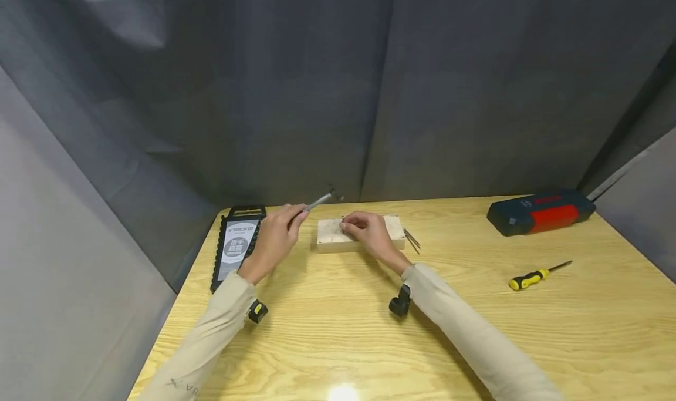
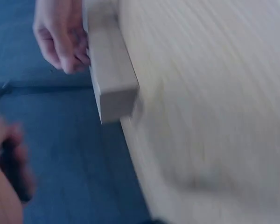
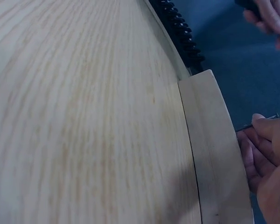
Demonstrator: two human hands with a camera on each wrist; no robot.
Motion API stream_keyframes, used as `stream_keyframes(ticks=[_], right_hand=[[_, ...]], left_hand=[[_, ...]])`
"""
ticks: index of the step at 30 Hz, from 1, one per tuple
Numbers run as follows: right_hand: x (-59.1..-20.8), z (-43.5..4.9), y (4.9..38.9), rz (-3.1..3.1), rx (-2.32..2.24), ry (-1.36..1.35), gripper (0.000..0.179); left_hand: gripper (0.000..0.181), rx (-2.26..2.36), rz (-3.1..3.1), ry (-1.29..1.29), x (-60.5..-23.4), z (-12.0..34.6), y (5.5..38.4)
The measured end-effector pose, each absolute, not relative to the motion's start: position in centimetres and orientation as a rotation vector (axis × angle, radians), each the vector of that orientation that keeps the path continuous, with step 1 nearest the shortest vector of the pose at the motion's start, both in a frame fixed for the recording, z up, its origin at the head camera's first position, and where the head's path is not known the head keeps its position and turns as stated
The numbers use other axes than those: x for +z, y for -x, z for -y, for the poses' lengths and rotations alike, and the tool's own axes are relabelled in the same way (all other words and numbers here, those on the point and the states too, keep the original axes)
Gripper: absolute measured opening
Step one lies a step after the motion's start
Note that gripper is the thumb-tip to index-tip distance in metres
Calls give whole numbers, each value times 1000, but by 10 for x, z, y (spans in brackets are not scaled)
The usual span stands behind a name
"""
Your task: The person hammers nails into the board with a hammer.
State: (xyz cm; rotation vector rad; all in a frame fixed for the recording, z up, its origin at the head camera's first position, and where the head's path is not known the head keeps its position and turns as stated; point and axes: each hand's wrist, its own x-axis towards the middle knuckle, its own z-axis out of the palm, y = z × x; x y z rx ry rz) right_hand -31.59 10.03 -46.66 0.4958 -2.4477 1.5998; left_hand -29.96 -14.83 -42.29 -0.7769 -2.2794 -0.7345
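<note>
My left hand (image 1: 276, 236) grips a hammer (image 1: 319, 202) by its dark handle, raised above the table to the left of a pale wooden block (image 1: 333, 248). The hammer's grey shaft slants up toward the right, and its dark head looks blurred. Over the block, my right hand (image 1: 367, 232) pinches a thin nail (image 3: 244, 127) between thumb and fingers. In the right wrist view that nail stands out from the block's top face, its head beyond the fingertips. Several loose nails (image 1: 412, 241) lie on the table just right of the block.
A black case with a white label (image 1: 235, 245) lies at the table's left edge. Toward the right are a yellow-and-black screwdriver (image 1: 528, 280) and a dark blue and red tool case (image 1: 554, 218). A dark curtain (image 1: 296, 95) hangs behind the wooden table (image 1: 338, 330).
</note>
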Motion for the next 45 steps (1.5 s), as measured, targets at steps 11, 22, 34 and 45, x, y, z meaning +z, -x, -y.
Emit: stream_keyframes(ticks=[11,22,34,45], right_hand=[[-468,-101,319,2449,1585,-503,12],[-470,-101,322,2425,1639,-493,12],[-472,-92,322,2406,1569,-478,10],[-472,-101,320,2413,1556,-501,18]], left_hand=[[19,-735,2361,825,-423,146,304],[21,-795,2460,812,-423,145,306],[23,-814,2524,914,-421,150,304],[24,-788,2513,921,-422,153,305]])
